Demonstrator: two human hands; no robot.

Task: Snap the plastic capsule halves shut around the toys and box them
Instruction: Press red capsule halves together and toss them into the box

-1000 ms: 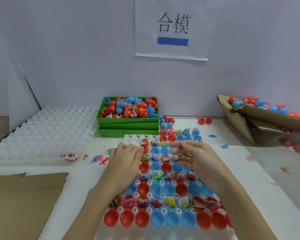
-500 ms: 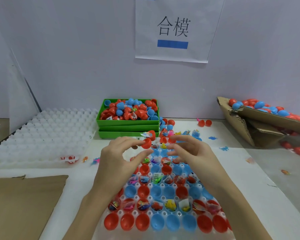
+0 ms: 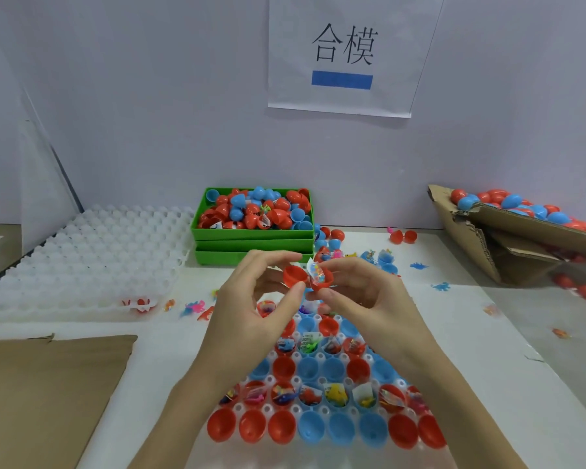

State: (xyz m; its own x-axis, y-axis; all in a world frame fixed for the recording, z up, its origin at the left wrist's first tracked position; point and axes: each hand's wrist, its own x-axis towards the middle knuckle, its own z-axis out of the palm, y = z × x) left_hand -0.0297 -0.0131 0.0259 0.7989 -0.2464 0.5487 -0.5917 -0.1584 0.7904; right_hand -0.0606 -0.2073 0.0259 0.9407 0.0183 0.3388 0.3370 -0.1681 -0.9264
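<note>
My left hand pinches an empty red capsule half between thumb and fingers. My right hand pinches the other red capsule half, which has a bagged toy sticking out of it. The two halves meet above the white holder tray, whose cells carry red and blue halves, some with toys. A cardboard box at the right holds several closed red and blue capsules.
Stacked green bins of loose halves stand behind my hands. An empty white cell tray lies at the left, a brown cardboard sheet at front left. Small loose toys and stray halves are scattered on the table.
Both hands lifted off the holder tray, each with a red half, and brought the halves together in the air. The toy-filled half is now in my right hand.
</note>
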